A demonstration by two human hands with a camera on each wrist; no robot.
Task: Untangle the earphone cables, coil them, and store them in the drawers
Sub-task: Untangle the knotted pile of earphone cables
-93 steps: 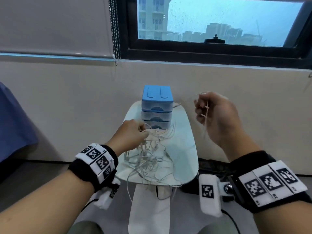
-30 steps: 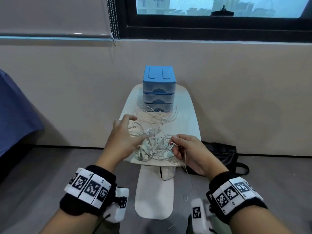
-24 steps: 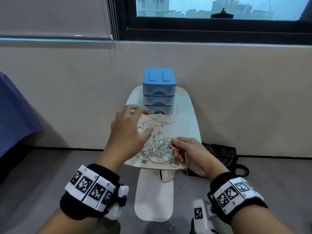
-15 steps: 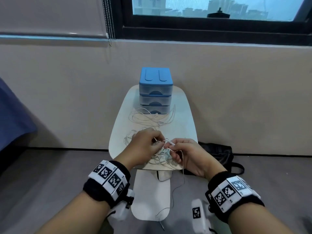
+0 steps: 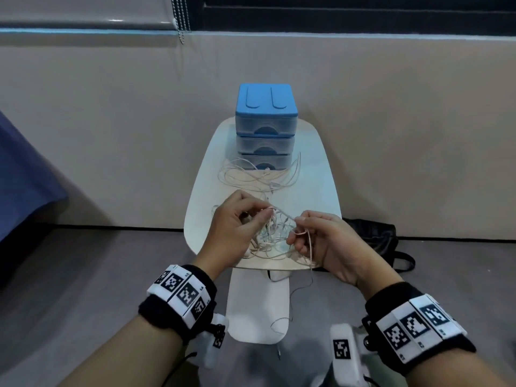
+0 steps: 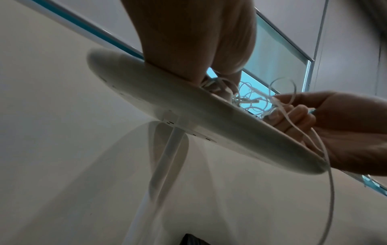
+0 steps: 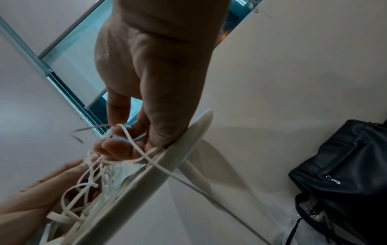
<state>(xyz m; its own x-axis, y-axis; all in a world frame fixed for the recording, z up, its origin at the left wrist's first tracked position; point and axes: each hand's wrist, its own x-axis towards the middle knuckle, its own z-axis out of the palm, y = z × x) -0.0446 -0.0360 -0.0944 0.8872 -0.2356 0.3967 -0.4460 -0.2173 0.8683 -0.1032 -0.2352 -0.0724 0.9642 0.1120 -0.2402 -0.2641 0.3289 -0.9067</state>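
Note:
A tangle of white earphone cables (image 5: 272, 237) lies at the near end of a small white table (image 5: 315, 174). My left hand (image 5: 237, 222) pinches a strand of the tangle between thumb and fingers. My right hand (image 5: 312, 236) pinches another strand (image 7: 134, 145), and one cable end hangs off the table's front edge (image 5: 301, 289). A looser heap of cables (image 5: 257, 177) lies just in front of the blue three-drawer box (image 5: 265, 127), whose drawers are all closed. In the left wrist view my left hand (image 6: 209, 71) rests at the table rim.
A black bag (image 5: 374, 241) sits on the floor to the right of the table, against the beige wall. The table's white base (image 5: 257, 305) lies on the grey floor. A dark blue fabric (image 5: 25, 174) is at the far left.
Both hands came together over the near tangle. The left hand dropped from open fingers above the cables to a pinch on a strand. The head view tilted down.

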